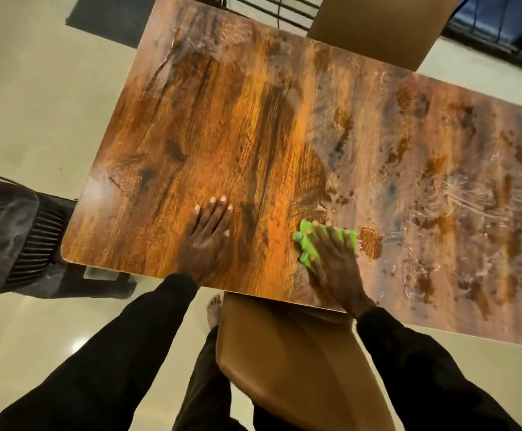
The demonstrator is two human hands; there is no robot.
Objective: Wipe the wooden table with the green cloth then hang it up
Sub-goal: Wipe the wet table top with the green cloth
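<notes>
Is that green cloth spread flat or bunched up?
Bunched up: the green cloth sits crumpled under the right hand, folds poking out between fingers.

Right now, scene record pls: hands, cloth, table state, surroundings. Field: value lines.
left hand: flat on the wooden table, palm down, holding nothing
right hand: pressing the green cloth flat on the table, fingers spread
cloth position: near edge, at the boundary of clean and smeared areas
table state: left part clear and glossy; right part covered in whitish streaky film
surroundings: brown chair at near edge, second chair at far edge, black fan on the left
</notes>
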